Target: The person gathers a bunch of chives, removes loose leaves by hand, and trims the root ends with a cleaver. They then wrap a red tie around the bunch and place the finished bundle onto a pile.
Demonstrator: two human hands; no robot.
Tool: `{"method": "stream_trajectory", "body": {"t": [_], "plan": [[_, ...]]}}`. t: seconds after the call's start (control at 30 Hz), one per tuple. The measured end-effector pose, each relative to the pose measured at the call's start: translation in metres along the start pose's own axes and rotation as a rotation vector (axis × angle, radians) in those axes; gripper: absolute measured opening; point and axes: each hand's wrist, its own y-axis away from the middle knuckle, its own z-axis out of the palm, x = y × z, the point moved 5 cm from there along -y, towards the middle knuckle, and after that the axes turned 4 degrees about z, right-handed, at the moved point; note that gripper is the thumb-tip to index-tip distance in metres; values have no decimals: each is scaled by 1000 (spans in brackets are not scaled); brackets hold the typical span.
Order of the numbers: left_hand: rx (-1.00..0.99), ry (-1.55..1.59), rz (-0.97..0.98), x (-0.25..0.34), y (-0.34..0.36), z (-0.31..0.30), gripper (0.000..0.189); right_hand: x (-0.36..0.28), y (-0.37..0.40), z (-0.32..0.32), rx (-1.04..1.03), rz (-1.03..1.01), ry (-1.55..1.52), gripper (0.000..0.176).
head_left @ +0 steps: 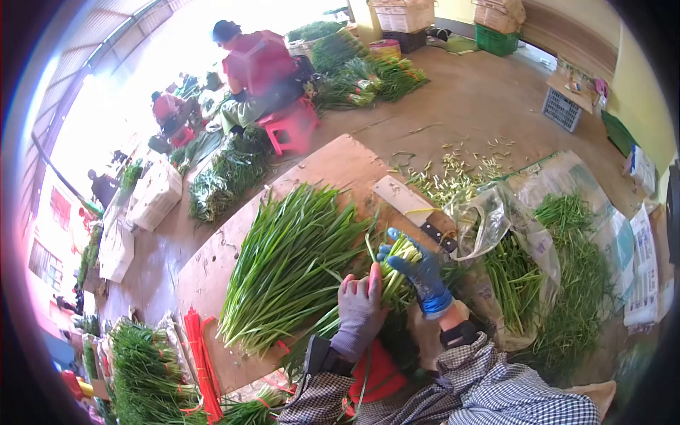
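Mid-frame, left hand (pixel 360 309) and right hand (pixel 423 275) gripped stalk bundle (pixel 401 256); leafy pile (pixel 294 262), pale board (pixel 402 197), plastic bag (pixel 496 212) crowded around.

Looks like a produce-packing shed, judging by heaped green stalks (pixel 287 269) on a wooden surface (pixel 333 159), bundles (pixel 142 361) bound in red, pale trimmings (pixel 464 168) scattered over the floor (pixel 467 92), stacked crates (pixel 496 40) near the wall (pixel 641 92), ribbed panels (pixel 85 32), and a co-worker (pixel 262 67) seated on a pink stool (pixel 290 127) among more greens (pixel 368 79).
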Motion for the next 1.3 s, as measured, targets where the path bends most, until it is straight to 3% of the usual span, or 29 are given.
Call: {"method": "stream_trajectory", "body": {"t": [0.03, 0.17, 0.23, 0.37, 0.5, 0.63, 0.77, 0.87, 0.93, 1.03, 1.07, 1.1, 1.2, 1.27, 1.3], "plan": [[2, 1, -16, 0, 2, 0, 103, -2, -1, 6, 11, 38, -157, 54], [58, 112, -55, 2, 13, -31, 99, -17, -1, 17, 47, 39, -101, 43], [245, 192, -97, -12, 28, -74, 92, -31, 4, 23, 26, 46, -118, 37], [217, -500, -452, -101, 101, -75, 74, -51, 12, 37, -26, -2, -176, 38], [100, -500, -530, -152, 144, -38, 71, -103, 27, 45, -50, -201, -188, 39], [130, -502, -560, -148, 143, -37, 71, -200, 65, 22, 139, -401, -44, 48], [141, -498, -560, -149, 143, -36, 71, -285, 115, -41, 346, -697, 177, 44], [110, -496, -581, -148, 141, -38, 74, -324, 153, -136, 423, -767, 192, 41], [97, -492, -580, -151, 142, -37, 75, -328, 166, -211, 565, -545, 840, 39], [31, -484, -610, -149, 136, -41, 79, -328, 217, -222, 653, -673, 868, 37], [1, -465, -628, -147, 134, -45, 79, -330, 238, -226, 633, -601, 779, 35], [-35, -447, -642, -145, 133, -50, 79, -328, 250, -226, 666, -659, 670, 33], [-48, -391, -668, -129, 123, -65, 83, -307, 270, -311, 563, -532, 668, 36], [17, -375, -625, -122, 122, -69, 85, -286, 275, -363, 680, -534, 1529, 37], [21, -381, -637, -117, 119, -73, 85, -290, 274, -347, 668, -542, 1524, 37]]}}
